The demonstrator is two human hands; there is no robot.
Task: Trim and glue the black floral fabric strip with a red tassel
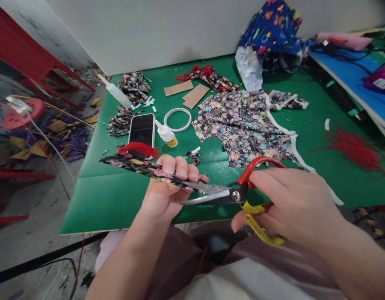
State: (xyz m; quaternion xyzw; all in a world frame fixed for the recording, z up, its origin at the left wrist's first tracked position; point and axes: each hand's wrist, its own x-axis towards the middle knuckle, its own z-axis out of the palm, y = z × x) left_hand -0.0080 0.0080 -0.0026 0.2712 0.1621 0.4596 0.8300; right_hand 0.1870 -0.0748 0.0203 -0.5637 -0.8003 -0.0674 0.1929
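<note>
A narrow folded strip of black floral fabric [142, 166] with a red thread tassel [139, 148] on it is pinched in my left hand [170, 183]. My right hand [292, 204] is wrapped round the red and yellow handles of the scissors [222, 196]. Their blades are parted and reach the strip's right end, close to the left fingertips. Just beyond my left hand lie a phone [142, 132] and a small white glue bottle [165, 133]. Behind the scissors a larger piece of floral fabric [242, 121] is spread on the green table [107, 200].
A white ring [177, 120], brown card pieces [195, 96], a larger white bottle [117, 93] and floral scraps [134, 85] lie at the back. Red threads [355, 150] are on the right, near a blue board [361, 79]. A blue patterned cloth [270, 29] sits against the wall.
</note>
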